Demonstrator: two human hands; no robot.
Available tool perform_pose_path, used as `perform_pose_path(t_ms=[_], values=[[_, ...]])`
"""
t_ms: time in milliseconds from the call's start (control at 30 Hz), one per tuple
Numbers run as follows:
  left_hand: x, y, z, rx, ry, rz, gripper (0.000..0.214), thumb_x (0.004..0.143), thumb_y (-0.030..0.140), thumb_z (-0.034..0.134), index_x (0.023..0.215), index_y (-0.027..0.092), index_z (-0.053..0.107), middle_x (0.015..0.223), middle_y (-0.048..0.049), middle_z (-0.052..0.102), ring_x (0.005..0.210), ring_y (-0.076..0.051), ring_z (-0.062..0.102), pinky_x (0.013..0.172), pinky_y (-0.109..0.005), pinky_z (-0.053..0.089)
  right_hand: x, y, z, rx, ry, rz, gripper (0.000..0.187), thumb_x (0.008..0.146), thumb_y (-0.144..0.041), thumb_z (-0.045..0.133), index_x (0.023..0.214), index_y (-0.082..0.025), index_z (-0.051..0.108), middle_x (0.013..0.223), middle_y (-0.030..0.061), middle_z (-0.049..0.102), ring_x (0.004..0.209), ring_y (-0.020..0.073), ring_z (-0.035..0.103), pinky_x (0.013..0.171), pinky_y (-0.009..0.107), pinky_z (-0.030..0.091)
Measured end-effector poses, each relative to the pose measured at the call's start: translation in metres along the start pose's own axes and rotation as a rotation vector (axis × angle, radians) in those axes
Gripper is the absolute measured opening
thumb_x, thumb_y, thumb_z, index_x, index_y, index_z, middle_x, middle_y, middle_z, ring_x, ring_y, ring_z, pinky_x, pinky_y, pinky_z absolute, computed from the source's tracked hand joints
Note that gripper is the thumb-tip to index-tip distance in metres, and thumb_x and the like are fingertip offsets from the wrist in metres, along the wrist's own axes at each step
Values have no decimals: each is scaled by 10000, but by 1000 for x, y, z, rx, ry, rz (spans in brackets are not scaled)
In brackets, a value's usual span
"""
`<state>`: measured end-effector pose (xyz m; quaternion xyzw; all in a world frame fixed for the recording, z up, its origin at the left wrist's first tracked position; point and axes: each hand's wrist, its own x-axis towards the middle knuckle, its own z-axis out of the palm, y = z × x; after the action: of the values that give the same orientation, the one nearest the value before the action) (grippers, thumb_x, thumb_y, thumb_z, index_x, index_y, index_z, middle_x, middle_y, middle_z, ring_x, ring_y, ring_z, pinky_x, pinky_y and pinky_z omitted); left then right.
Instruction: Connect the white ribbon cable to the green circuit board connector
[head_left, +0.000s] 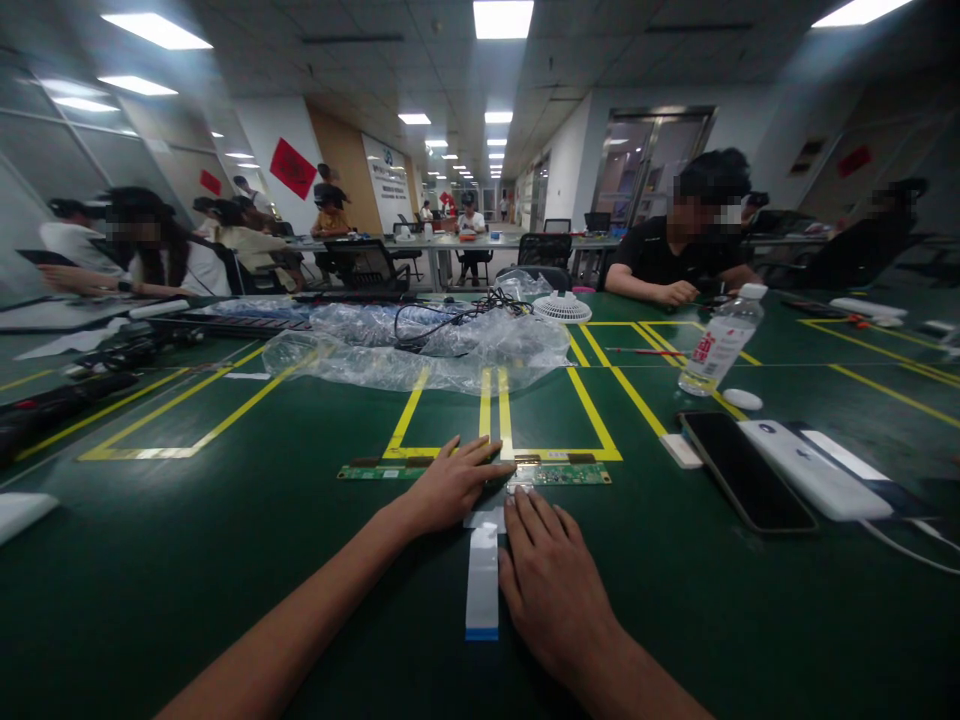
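A long, narrow green circuit board (570, 474) lies across the green table in front of me. My left hand (450, 487) rests over the middle of it, fingers stretched out and slightly spread, covering part of the board. A flat white ribbon cable (482, 575) with a blue end runs from the board's middle toward me; its upper part is partly hidden by my hands. Just right of the cable, my right hand (555, 575) lies palm down with its fingers extended, the fingertips at the board's near edge where the cable meets it.
Behind the board are yellow tape outlines (600, 415), then clear plastic wrap (442, 350) with black cables and a white round fan part (562, 308). To the right stand a bottle (718, 345), a black phone (742, 470) and a white power bank (814, 470). A person (686, 240) sits opposite.
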<state>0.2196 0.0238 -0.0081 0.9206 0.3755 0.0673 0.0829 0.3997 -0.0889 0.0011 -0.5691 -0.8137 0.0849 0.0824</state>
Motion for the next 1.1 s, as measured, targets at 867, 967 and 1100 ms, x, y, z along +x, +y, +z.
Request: perform_pose_path(t_ms=[867, 967, 1100], values=[[-2, 1, -1, -9, 10, -4, 616, 916, 73, 400, 1455, 369, 442, 1591, -33, 343, 1477, -254, 268, 1170, -587, 177, 1, 14, -12, 62, -67, -61, 539, 1006, -337, 352, 1501, -131, 406, 1577, 131, 324, 1466, 288, 247, 1193, 523, 182], [-2, 3, 0, -12, 28, -6, 615, 909, 74, 407, 1453, 359, 444, 1581, -33, 363, 1474, -243, 275, 1176, -578, 177, 1, 18, -12, 62, -54, -89, 539, 1010, -353, 348, 1499, -136, 410, 1576, 134, 328, 1464, 285, 252, 1191, 515, 191], [-2, 3, 0, -8, 25, -9, 623, 905, 70, 402, 1456, 359, 438, 1581, -30, 364, 1477, -239, 270, 1178, -575, 179, 0, 21, -13, 59, -51, -126, 541, 1009, -349, 356, 1504, -137, 400, 1581, 143, 317, 1463, 299, 251, 1185, 521, 203]])
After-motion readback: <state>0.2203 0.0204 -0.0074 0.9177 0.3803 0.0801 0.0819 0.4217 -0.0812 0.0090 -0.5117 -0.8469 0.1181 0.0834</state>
